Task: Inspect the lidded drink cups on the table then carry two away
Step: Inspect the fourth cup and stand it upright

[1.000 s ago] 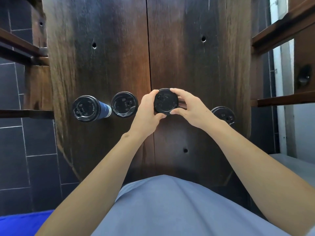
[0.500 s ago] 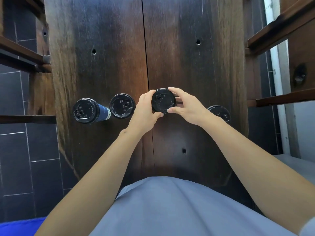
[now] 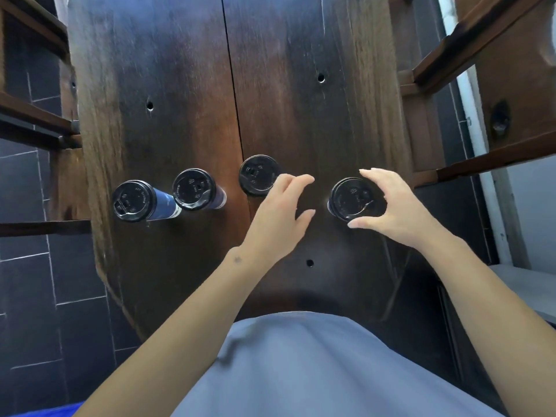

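Observation:
Several blue drink cups with black lids stand in a row across the dark wooden table. From the left: the far-left cup, a second cup, a third cup and the rightmost cup. My left hand hovers open between the third and rightmost cups, holding nothing, its fingers just over the third cup's edge. My right hand is curved open around the right side of the rightmost cup, thumb and fingers near its lid; I cannot tell if they touch it.
Wooden chair frames stand on both sides, a left chair and a right chair. Dark floor tiles lie left of the table. My blue-grey shirt fills the bottom, against the table's near edge.
Both hands let go of the third cup, which now stands on the table. They moved right: the left hand hangs between cups, the right hand opens around the rightmost cup.

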### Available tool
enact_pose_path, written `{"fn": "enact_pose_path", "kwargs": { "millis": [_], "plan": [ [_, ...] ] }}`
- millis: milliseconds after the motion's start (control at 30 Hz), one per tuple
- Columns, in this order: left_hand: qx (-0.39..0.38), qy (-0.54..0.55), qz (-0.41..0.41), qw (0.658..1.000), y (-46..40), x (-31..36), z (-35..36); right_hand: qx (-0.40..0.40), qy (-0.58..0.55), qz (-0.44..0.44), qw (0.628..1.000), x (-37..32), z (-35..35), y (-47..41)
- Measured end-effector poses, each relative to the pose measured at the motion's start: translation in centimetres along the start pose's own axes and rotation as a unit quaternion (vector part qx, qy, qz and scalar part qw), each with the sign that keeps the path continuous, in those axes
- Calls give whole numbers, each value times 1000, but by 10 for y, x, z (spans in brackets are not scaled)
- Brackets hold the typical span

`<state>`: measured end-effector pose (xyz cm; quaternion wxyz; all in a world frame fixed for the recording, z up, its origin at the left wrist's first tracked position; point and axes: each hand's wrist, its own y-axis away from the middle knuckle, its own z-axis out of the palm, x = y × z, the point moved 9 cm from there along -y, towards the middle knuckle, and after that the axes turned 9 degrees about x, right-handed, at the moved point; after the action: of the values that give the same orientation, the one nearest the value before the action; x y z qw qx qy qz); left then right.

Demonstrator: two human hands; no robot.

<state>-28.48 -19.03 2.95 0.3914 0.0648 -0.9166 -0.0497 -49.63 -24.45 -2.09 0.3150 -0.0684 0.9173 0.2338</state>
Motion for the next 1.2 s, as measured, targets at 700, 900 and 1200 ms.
{"fn": "enact_pose_path", "kwargs": {
  "millis": [700,900,1200],
  "plan": [
    [-71,128,-183,972,-65,-35,66,-99,-30,-51,993,-32,17,-79],
    [-36,48,-130,990,-62,-31,58,-94,-68,-76,990,-36,27,-84],
    [-19,52,-140,989,-58,-34,59,-58,-138,24,988,-40,27,-100]
  ]
}}
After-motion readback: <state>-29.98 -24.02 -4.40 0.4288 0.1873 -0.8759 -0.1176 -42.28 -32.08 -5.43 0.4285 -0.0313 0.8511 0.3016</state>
